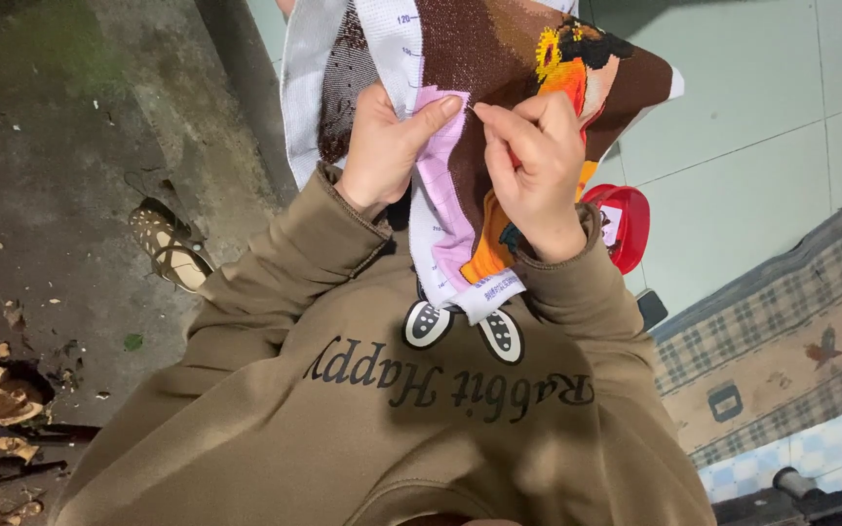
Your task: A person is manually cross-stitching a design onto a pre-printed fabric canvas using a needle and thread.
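the embroidery cloth [499, 68] is woven canvas, matt, densely stitched in brown, orange and pink, with bare white gridded edges. the sweatshirt [343, 429] is soft matt khaki fleece. the red tub [628, 226] looks like glossy plastic. the tiled floor [762, 117] is smooth; the concrete ground [60, 146] is rough.

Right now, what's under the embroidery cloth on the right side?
Under the embroidery cloth, a red round container sticks out beside the right hand, on the pale tiled floor. Its left part is covered by cloth and sleeve; its contents cannot be made out.
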